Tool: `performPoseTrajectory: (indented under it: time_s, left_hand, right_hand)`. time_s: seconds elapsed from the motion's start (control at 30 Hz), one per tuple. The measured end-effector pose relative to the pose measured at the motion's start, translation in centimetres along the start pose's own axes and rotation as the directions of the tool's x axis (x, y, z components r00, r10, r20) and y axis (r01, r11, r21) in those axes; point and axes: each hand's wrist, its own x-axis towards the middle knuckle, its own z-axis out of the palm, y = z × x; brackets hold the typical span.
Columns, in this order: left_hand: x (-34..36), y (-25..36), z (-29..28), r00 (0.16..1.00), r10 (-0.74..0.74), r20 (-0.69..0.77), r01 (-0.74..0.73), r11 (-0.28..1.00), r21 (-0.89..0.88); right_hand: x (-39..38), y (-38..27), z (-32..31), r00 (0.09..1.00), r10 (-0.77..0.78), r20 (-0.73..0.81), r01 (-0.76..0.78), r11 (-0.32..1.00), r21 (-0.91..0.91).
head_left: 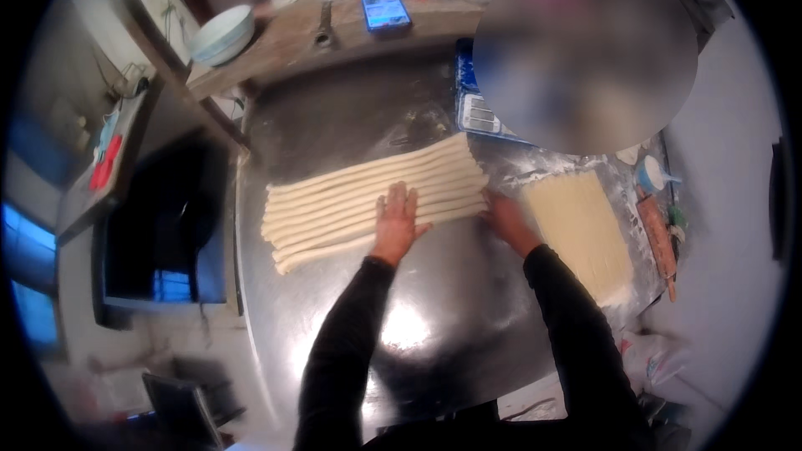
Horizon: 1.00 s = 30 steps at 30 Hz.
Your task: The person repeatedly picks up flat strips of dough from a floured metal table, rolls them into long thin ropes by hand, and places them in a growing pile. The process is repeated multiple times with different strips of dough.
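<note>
Several long, pale dough ropes point(334, 209): side by side on grey metal tabletop point(468, 301) | left hand point(396, 227): flat atop, grasping nothing | right hand point(508, 220): at right ends, grip indeterminable | risk: uneven palm pressure could flatten or fuse ropes

One wide fisheye view from the person's head, downward onto the nearby metal table point(468, 292).

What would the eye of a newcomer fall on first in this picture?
The long dough strips side by side on the metal table would probably come first, with the left hand spread on them and the right hand at their right end. Next, the flat yellowish sheet to their right and the lit screen on the wooden shelf behind.
</note>
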Motion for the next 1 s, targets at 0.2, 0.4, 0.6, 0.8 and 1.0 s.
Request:
performPoseTrajectory:
  time_s: [0.2,0.4,0.6,0.8,1.0]
  left_hand:
    - [-1.8,-3.1,-1.7,0.997,-0.067,0.039,0.064,0.995,0.073]
    - [-12.9,-16.7,-10.4,0.976,-0.214,-0.026,0.215,0.955,0.206]
    - [-16.8,-19.5,-15.5,0.960,-0.280,0.009,0.270,0.932,0.240]
    - [-7.4,-8.2,-11.6,0.999,0.034,0.034,-0.035,0.999,0.034]
    - [3.8,7.6,1.6,0.980,0.198,0.014,-0.195,0.972,-0.128]
  right_hand:
    - [-0.7,1.3,-0.2,0.996,-0.083,-0.026,0.084,0.996,0.040]
    - [-0.1,1.6,-0.9,0.996,-0.086,0.007,0.085,0.995,0.058]
    - [0.0,1.8,-0.7,0.992,-0.107,-0.064,0.115,0.984,0.136]
    - [-0.8,2.0,0.2,0.996,0.056,-0.072,-0.018,0.895,0.445]
    - [-0.2,1.8,-1.3,0.978,0.152,-0.146,-0.081,0.912,0.403]
